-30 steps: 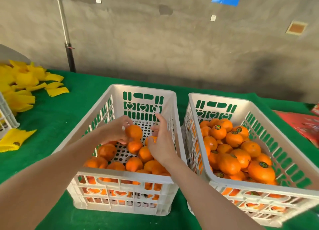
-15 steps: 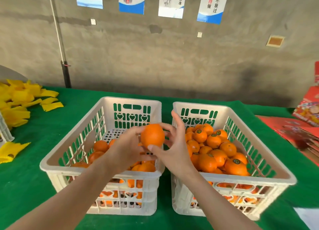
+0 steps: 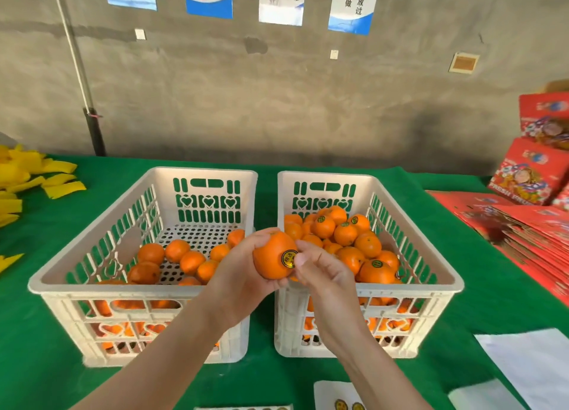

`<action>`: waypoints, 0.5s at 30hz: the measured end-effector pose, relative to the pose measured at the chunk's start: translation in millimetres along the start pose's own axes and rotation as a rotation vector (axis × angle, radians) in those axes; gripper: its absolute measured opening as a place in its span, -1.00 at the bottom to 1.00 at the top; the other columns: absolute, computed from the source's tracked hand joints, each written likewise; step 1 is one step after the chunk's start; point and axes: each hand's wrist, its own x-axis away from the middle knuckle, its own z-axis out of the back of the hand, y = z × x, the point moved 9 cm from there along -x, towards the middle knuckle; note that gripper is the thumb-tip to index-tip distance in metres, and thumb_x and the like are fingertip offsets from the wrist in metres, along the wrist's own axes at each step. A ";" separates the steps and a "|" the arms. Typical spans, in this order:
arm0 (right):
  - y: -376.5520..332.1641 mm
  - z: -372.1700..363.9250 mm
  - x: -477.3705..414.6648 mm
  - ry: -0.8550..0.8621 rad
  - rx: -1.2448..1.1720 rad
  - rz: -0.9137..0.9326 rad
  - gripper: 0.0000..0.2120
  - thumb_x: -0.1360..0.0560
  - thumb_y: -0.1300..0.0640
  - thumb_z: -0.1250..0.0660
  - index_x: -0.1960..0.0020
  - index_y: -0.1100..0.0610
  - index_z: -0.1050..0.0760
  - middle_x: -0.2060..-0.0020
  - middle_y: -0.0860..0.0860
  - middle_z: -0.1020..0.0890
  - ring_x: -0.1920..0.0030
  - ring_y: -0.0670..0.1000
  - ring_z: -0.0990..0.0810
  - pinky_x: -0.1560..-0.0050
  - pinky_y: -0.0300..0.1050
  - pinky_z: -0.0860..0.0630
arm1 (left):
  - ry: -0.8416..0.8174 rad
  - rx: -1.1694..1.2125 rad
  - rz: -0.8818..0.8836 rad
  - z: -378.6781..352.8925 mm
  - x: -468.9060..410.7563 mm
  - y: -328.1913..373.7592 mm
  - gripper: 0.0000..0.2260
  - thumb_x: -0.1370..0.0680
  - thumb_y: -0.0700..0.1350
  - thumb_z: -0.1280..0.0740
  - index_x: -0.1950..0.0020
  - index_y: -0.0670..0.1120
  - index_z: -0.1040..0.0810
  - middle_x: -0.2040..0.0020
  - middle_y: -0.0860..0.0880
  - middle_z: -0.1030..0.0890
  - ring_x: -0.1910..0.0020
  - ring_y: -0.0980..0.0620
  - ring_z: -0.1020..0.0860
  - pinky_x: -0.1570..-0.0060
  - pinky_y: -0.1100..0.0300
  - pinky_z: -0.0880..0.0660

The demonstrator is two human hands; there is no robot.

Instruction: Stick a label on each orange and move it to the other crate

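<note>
Centre of frame, just above the gap between the two crates: left hand (image 3: 243, 274) cups one orange (image 3: 271, 255) from its left and under side, fingers curled round it, label face turned toward the other hand, probably so the sticker can be pressed against a steady backing. Round dark-and-gold label (image 3: 288, 258) sits on the orange's right flank. Right hand (image 3: 323, 271) comes in from lower right with a fingertip touching the label's edge; which digit, can't tell. Its other fingers are loosely curled and hold nothing, so this looks like smoothing the label down. Both forearms rise from the bottom edge and converge at the fruit. Left crate (image 3: 123, 288), centre left, holds unlabelled oranges, floor partly bare; right crate (image 3: 443, 283), centre right, holds the labelled ones, so the drop-off is likely there, close by. Label sheet (image 3: 348, 405) lies at the bottom edge on the green cloth (image 3: 492, 302), near the right forearm.
</note>
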 end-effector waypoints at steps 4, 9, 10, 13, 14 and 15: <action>-1.9 11.1 2.4 0.012 0.144 0.021 -0.91 -0.47 0.22 -0.39 0.21 0.19 -0.58 -0.13 0.03 -0.58 -0.17 0.01 -0.54 -0.14 -0.11 -0.49 | 0.001 -0.012 -0.008 -8.4 2.4 -5.3 -0.58 -0.34 -0.01 -0.33 -0.18 -0.07 -0.51 0.04 -0.13 -0.62 0.24 -0.01 -0.63 0.23 0.12 -0.52; -7.4 18.1 3.2 0.020 0.269 0.091 -0.87 -0.47 0.25 -0.39 0.25 0.10 -0.58 -0.08 -0.07 -0.55 -0.14 -0.10 -0.51 -0.06 -0.22 -0.49 | 0.000 -0.042 -0.007 -15.3 3.3 -10.4 -0.62 -0.39 -0.01 -0.32 -0.19 -0.07 -0.50 -0.05 -0.17 -0.56 0.09 -0.08 -0.56 0.07 0.03 -0.49; -8.3 20.5 3.5 0.031 0.291 0.112 -0.85 -0.47 0.25 -0.39 0.26 0.08 -0.57 -0.07 -0.08 -0.54 -0.14 -0.10 -0.50 -0.08 -0.18 -0.50 | 0.008 -0.045 -0.006 -16.7 3.5 -11.5 -0.59 -0.38 -0.01 -0.33 -0.20 -0.07 -0.50 -0.07 -0.18 -0.55 0.07 -0.09 -0.56 0.05 0.03 -0.50; -11.2 24.6 5.4 0.062 0.359 0.179 -0.86 -0.48 0.24 -0.38 0.24 0.08 -0.53 -0.05 -0.08 -0.53 -0.14 -0.11 -0.50 -0.10 -0.20 -0.49 | 0.027 -0.027 -0.009 -20.8 3.6 -14.9 -0.56 -0.37 -0.01 -0.34 -0.23 -0.07 -0.49 -0.13 -0.19 -0.56 0.04 -0.10 -0.58 0.14 0.05 -0.58; -12.0 25.8 5.9 0.076 0.377 0.203 -0.86 -0.49 0.23 -0.37 0.22 0.08 -0.52 -0.05 -0.08 -0.52 -0.14 -0.12 -0.49 -0.08 -0.23 -0.49 | 0.020 -0.011 -0.012 -22.6 3.7 -15.7 -0.56 -0.38 -0.02 -0.34 -0.25 -0.08 -0.48 -0.16 -0.21 -0.56 0.03 -0.11 -0.59 0.17 0.05 -0.59; -13.5 26.9 6.8 0.092 0.395 0.231 -0.87 -0.50 0.21 -0.37 0.21 0.08 -0.51 -0.04 -0.08 -0.52 -0.13 -0.14 -0.49 -0.07 -0.24 -0.49 | 0.005 0.004 -0.015 -24.9 3.4 -16.8 -0.56 -0.40 -0.03 -0.33 -0.26 -0.09 -0.47 -0.16 -0.22 -0.56 0.02 -0.13 -0.60 0.16 0.03 -0.60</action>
